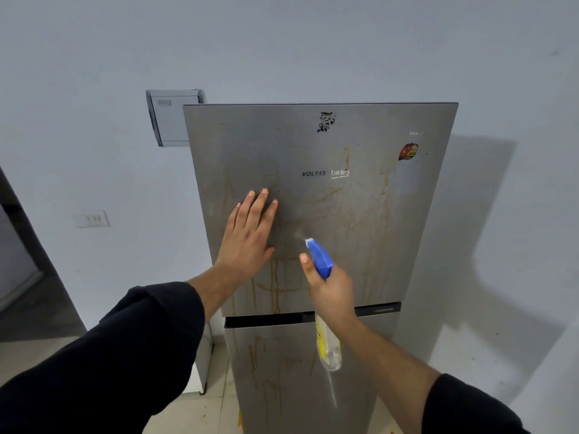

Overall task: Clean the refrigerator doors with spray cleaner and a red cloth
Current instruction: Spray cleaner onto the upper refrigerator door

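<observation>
Sleeve [134,349] dark | right hand [332,289] curls round spray bottle [327,346] neck, nozzle near upper door [360,214] centre | left hand [247,236] flat, fingers straight, on that door | bottle likely light, thin-walled; neck grip suits | red cloth unseen

I see a pale tiled floor [188,416] at the bottom of my view. The tall grey refrigerator [282,371] stands right on it. A low white box [203,361] sits on the floor too, just beside the refrigerator's left side. An orange mark [239,418] shows low down by the refrigerator's left edge.
</observation>
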